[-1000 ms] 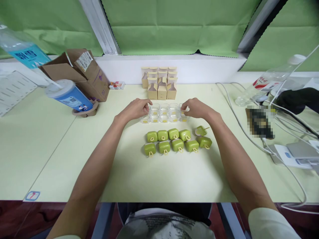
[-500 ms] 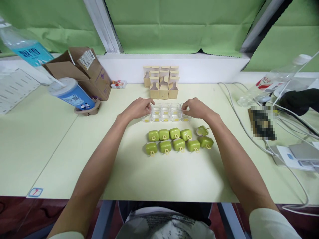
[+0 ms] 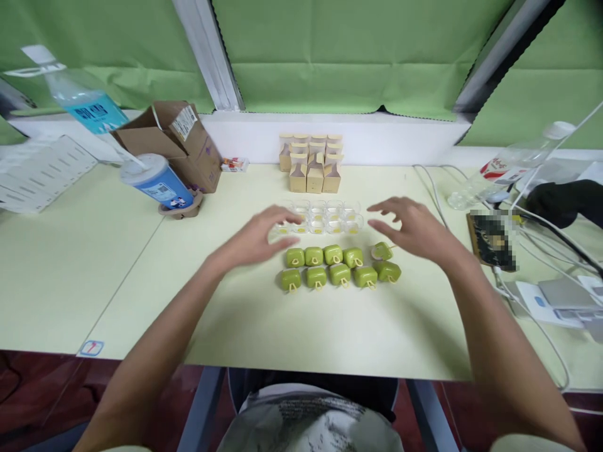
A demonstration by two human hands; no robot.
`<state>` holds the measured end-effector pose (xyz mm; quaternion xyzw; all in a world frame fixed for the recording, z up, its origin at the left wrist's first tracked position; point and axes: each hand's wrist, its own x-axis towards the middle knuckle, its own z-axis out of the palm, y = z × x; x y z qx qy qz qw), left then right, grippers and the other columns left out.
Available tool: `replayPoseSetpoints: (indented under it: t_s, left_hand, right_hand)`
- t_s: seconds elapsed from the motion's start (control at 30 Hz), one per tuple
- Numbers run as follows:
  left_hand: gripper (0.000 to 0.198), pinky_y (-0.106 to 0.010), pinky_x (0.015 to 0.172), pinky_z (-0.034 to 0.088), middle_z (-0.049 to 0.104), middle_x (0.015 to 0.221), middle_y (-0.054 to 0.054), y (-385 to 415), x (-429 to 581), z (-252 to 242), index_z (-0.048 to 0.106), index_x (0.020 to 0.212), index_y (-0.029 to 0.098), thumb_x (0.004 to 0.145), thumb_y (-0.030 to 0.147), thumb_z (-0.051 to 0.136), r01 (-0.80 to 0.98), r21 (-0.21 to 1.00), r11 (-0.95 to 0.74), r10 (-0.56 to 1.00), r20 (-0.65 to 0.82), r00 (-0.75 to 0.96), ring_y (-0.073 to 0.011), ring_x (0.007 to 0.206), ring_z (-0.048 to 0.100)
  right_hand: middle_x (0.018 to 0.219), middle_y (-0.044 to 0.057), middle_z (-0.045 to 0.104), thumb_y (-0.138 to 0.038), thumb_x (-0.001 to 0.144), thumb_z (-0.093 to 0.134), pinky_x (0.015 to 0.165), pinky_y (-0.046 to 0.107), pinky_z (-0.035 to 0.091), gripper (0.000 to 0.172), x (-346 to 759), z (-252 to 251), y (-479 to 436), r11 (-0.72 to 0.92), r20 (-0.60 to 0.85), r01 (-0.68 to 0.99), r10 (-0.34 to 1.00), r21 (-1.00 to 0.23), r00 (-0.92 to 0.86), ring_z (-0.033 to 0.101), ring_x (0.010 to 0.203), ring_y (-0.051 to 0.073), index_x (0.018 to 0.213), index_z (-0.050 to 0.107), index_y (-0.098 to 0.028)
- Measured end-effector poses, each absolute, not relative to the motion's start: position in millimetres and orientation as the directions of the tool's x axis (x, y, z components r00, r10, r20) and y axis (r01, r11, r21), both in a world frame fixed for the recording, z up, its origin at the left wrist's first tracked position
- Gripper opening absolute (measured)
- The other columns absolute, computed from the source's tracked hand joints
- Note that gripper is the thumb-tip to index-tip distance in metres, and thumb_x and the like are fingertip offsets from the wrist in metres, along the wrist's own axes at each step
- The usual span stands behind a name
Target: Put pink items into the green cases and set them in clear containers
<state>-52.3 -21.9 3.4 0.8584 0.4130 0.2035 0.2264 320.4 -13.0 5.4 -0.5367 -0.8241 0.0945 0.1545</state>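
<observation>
Clear plastic cups [image 3: 317, 220] with yellow marks stand in close rows at the middle of the table. In front of them lie two rows of small glossy green cases [image 3: 316, 277] with pale yellow loops. One green case [image 3: 382, 251] at the right end is turned so that a paler side shows. My left hand [image 3: 261, 235] hovers at the left end of the cups, fingers and thumb apart and holding nothing. To the right of the cups my right hand [image 3: 407, 226] is raised, its fingers spread and nothing in it.
Several small open cardboard boxes [image 3: 315, 172] stand against the wall behind the cups. On the left are a blue drink cup [image 3: 162, 185], a brown carton [image 3: 188, 150] and a bottle [image 3: 97, 110]. Cables, a clear bottle [image 3: 494, 172] and a dark object lie on the right.
Both hands have let go of the ends of the cup rows. They have drawn back toward me, the right one also moving outward to the right. The camera view has shifted slightly.
</observation>
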Motion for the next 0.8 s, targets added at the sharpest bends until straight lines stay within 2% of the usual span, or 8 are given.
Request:
replayPoseSetpoints:
  t_s: [0.07, 0.13, 0.17, 0.23, 0.3, 0.4, 0.47, 0.8]
  left_hand:
    - [0.068, -0.053, 0.134, 0.037, 0.051, 0.168, -0.012, -57, -52, -23, 0.053, 0.157, 0.031, 0.098, 0.061, 0.07, 0.58, 0.568, -0.584, 0.763, 0.141, 0.631, -0.0339, 0.158, 0.043]
    - [0.1, -0.061, 0.138, 0.027, 0.026, 0.182, -0.016, -81, -48, -57, 0.039, 0.169, 0.03, 0.087, 0.071, 0.079, 0.613, 0.576, -0.542, 0.795, 0.113, 0.597, -0.0407, 0.169, 0.023]
    - [0.111, -0.062, 0.139, 0.026, 0.016, 0.184, -0.018, -88, -45, -72, 0.033, 0.172, 0.029, 0.083, 0.074, 0.082, 0.629, 0.586, -0.51, 0.811, 0.084, 0.579, -0.0427, 0.171, 0.017]
    - [0.119, -0.062, 0.138, 0.028, 0.007, 0.185, -0.017, -96, -37, -97, 0.028, 0.174, 0.032, 0.078, 0.073, 0.087, 0.633, 0.621, -0.462, 0.838, 0.073, 0.54, -0.0434, 0.172, 0.014]
    - [0.114, -0.06, 0.138, 0.029, 0.009, 0.184, -0.015, -96, -28, -111, 0.034, 0.172, 0.035, 0.078, 0.067, 0.09, 0.62, 0.648, -0.443, 0.864, 0.124, 0.488, -0.0429, 0.171, 0.018]
    - [0.102, -0.06, 0.137, 0.031, 0.026, 0.173, -0.018, -90, -20, -119, 0.047, 0.164, 0.028, 0.079, 0.06, 0.092, 0.591, 0.672, -0.446, 0.884, 0.226, 0.409, -0.0428, 0.166, 0.029]
    - [0.094, -0.06, 0.136, 0.033, 0.034, 0.167, -0.018, -86, -19, -120, 0.049, 0.162, 0.027, 0.082, 0.055, 0.09, 0.579, 0.679, -0.452, 0.885, 0.261, 0.386, -0.0414, 0.163, 0.035]
    - [0.065, -0.057, 0.133, 0.04, 0.046, 0.161, -0.013, -78, -37, -116, 0.061, 0.153, 0.031, 0.093, 0.045, 0.083, 0.578, 0.626, -0.524, 0.849, 0.326, 0.417, -0.0349, 0.157, 0.045]
  right_hand:
    - [0.15, 0.021, 0.065, -0.06, 0.106, 0.053, 0.117, 0.059, 0.05, 0.062, 331, -18, -46, 0.403, 0.147, 0.863, 0.915, -0.304, -0.375, 0.06, 0.139, 0.042, 0.152, 0.065, -0.02]
    - [0.167, 0.023, 0.048, -0.069, 0.103, 0.054, 0.121, 0.062, 0.047, 0.08, 337, -50, -72, 0.394, 0.132, 0.855, 0.919, -0.336, -0.372, 0.049, 0.151, 0.043, 0.168, 0.047, -0.023]
    - [0.17, 0.023, 0.043, -0.073, 0.102, 0.055, 0.122, 0.062, 0.046, 0.087, 338, -65, -81, 0.41, 0.125, 0.837, 0.911, -0.363, -0.393, 0.042, 0.156, 0.043, 0.172, 0.039, -0.024]
    - [0.174, 0.023, 0.034, -0.079, 0.097, 0.059, 0.126, 0.064, 0.042, 0.095, 334, -90, -91, 0.464, 0.178, 0.796, 0.885, -0.39, -0.429, 0.03, 0.162, 0.044, 0.171, 0.039, -0.023]
    - [0.174, 0.023, 0.031, -0.083, 0.092, 0.064, 0.128, 0.067, 0.038, 0.1, 323, -106, -94, 0.512, 0.263, 0.761, 0.858, -0.397, -0.44, 0.029, 0.161, 0.045, 0.169, 0.043, -0.023]
    - [0.171, 0.023, 0.032, -0.085, 0.087, 0.069, 0.126, 0.072, 0.038, 0.106, 302, -119, -94, 0.555, 0.367, 0.736, 0.826, -0.388, -0.429, 0.031, 0.157, 0.047, 0.168, 0.042, -0.023]
    - [0.17, 0.022, 0.032, -0.081, 0.088, 0.07, 0.125, 0.074, 0.039, 0.102, 291, -123, -93, 0.544, 0.414, 0.751, 0.823, -0.374, -0.389, 0.03, 0.156, 0.047, 0.168, 0.043, -0.024]
    - [0.167, 0.022, 0.032, -0.07, 0.09, 0.073, 0.123, 0.076, 0.039, 0.09, 269, -131, -87, 0.508, 0.462, 0.779, 0.827, -0.368, -0.321, 0.028, 0.154, 0.048, 0.163, 0.046, -0.025]
